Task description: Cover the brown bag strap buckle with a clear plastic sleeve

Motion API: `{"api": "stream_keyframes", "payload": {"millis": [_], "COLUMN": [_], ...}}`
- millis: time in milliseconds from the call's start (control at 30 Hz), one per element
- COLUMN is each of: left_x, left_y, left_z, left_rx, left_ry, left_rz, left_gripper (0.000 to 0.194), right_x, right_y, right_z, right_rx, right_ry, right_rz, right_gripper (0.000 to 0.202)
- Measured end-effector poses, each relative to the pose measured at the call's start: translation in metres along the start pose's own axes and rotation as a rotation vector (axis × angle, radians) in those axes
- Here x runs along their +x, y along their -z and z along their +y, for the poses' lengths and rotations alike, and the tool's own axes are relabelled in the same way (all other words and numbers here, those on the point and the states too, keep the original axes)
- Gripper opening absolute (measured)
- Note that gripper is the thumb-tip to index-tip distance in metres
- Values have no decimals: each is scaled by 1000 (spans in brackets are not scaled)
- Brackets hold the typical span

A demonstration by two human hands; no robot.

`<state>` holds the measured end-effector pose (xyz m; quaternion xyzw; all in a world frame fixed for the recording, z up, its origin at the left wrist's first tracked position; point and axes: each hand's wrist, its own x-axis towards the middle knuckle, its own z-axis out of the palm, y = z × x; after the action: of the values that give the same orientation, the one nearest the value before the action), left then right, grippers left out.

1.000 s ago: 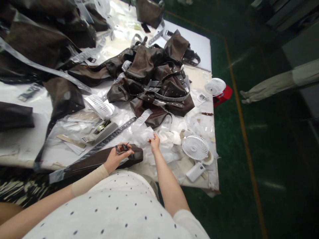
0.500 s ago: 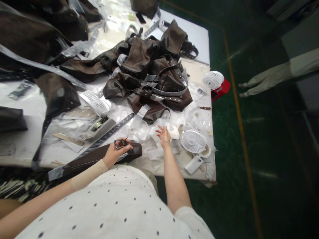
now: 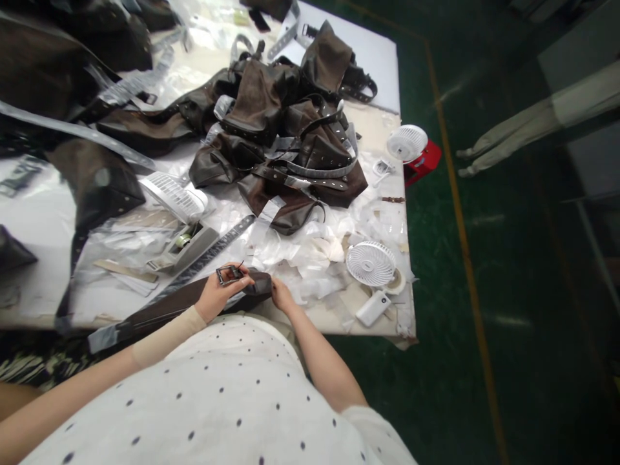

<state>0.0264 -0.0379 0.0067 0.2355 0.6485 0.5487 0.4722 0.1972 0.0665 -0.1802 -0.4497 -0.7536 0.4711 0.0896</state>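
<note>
My left hand (image 3: 216, 296) is closed around a dark metal buckle (image 3: 227, 275), which sticks out past the fingers. Its wrist wears a beige sleeve. Beneath that hand lies a long dark brown leather bag (image 3: 167, 307) along the front table edge, with clear plastic wrap on its left end. My right hand (image 3: 281, 295) pinches the rounded right end of this bag; the fingertips are partly hidden. Behind the left hand, a dark strap with holes (image 3: 220, 242) runs diagonally beside a grey open box (image 3: 196, 248).
A heap of brown leather bags (image 3: 290, 129) fills the table's middle. White fans (image 3: 371, 263) stand near the right edge, beside a white phone (image 3: 372, 309). Crumpled plastic (image 3: 310, 255) lies behind my right hand. A person's legs (image 3: 513, 132) show at the far right.
My right hand has moved left and down from above the plastic scraps and now grips the bag's right end. The left hand keeps the buckle. The view has shifted slightly.
</note>
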Motion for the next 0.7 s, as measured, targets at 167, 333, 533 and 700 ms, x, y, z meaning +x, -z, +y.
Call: {"api": "stream_keyframes", "payload": {"millis": [167, 333, 533, 700], "left_x": [-1, -2, -2, -4], "left_y": [1, -1, -5, -5], "left_z": [-1, 1, 0, -3], "left_rx": [12, 0, 0, 6], "left_ry": [-5, -2, -13, -31], "left_rz": [-2, -2, -18, -12], "left_gripper": [42, 43, 42, 40], "right_x": [6, 8, 28, 24], "right_y": [6, 17, 25, 37], "right_z": [11, 29, 34, 26], "right_rx": [-143, -284, -336, -310], "right_ry": [-137, -204, -197, -121], "right_rz": [102, 150, 122, 138], "right_gripper": [48, 57, 27, 19]}}
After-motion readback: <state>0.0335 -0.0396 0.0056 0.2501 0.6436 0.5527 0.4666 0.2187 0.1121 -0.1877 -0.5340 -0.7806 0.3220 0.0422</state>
